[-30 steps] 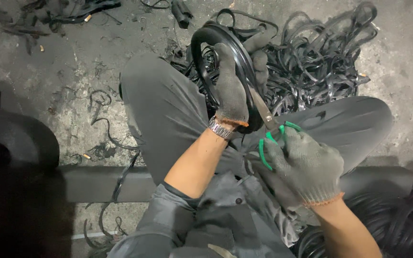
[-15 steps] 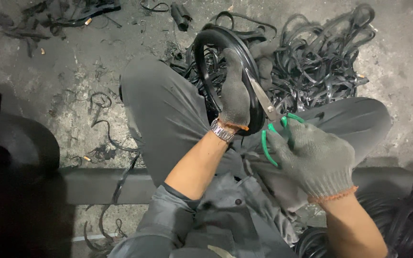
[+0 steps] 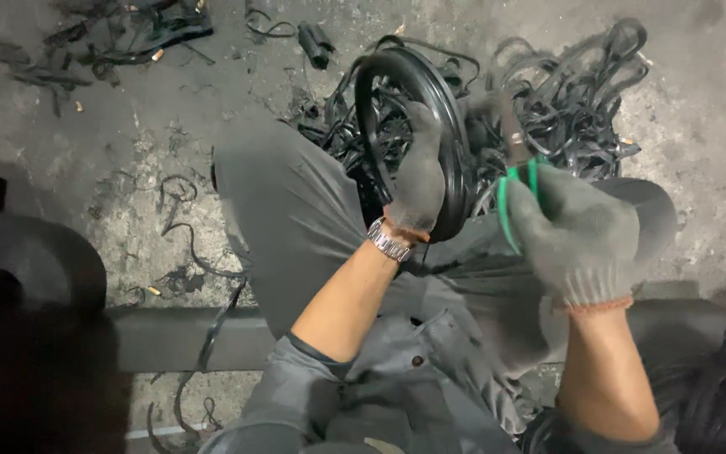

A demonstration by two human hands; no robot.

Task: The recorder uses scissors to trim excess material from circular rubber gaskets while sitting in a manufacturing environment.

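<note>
Your left hand [image 3: 418, 181], gloved in grey, is wrapped around the black rubber ring [image 3: 430, 109] and holds it upright between your knees, just above your left thigh – the ring sits a little left of centre, toward twelve o'clock from your wristwatch [image 3: 388, 240]. At three o'clock from the ring your right hand [image 3: 577, 227], also gloved, is closed on the green-handled cutters [image 3: 514, 181]; the tool's dark tip points up toward the ring's right-hand edge, but it is blurred, so you cannot tell whether the blades touch the rubber or stand just beside it. Judging from how things lie, the work is well under way: a thick tangle of black rubber strips [image 3: 573, 92] is heaped on the concrete floor [image 3: 128, 126] from twelve to two o'clock, and thinner curls [image 3: 182, 227] lie scattered at nine o'clock beside your left leg. The ring in your grip looks whole round its visible rim – so its trimming seems mostly left to do. More scraps [image 3: 119, 34] lie far off at eleven o'clock.
</note>
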